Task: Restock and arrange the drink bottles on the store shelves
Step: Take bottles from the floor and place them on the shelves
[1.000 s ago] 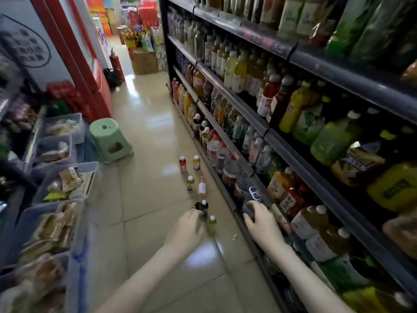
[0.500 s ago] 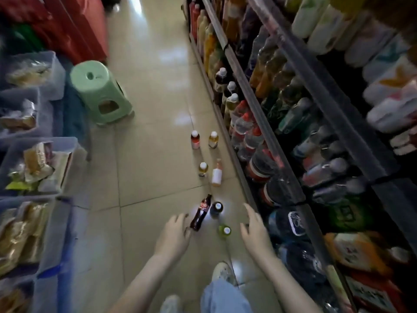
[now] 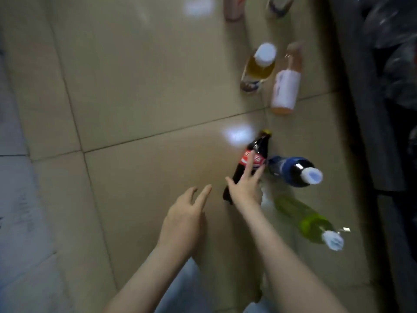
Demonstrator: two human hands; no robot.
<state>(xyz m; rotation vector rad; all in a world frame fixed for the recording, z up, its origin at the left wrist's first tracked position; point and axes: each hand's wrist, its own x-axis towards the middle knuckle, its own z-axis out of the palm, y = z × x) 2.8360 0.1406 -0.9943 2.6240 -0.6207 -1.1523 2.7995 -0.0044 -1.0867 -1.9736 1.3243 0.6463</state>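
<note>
Several drink bottles stand on the tiled floor (image 3: 140,91) beside the shelf base. A dark cola bottle (image 3: 255,150) with a red label stands in the middle. My right hand (image 3: 246,188) reaches over it with straight spread fingers, its fingertips at the label. My left hand (image 3: 185,220) hovers open just left of the cola bottle, touching nothing. Right of the cola stands a blue-labelled bottle (image 3: 293,170) with a white cap. A green bottle (image 3: 309,220) stands nearer to me. Farther off are a yellow-drink bottle (image 3: 259,66) and a pink-labelled bottle (image 3: 285,86).
The dark shelf base (image 3: 365,109) runs down the right edge, with blurred bottles above it. Two more bottles (image 3: 234,7) show at the top edge. My light trousers (image 3: 180,294) fill the bottom middle. Open tiled floor spreads to the left.
The view has tipped down and come much closer to the floor bottles. My right hand moved left from the shelf edge onto the cola bottle; my left hand stays open beside it.
</note>
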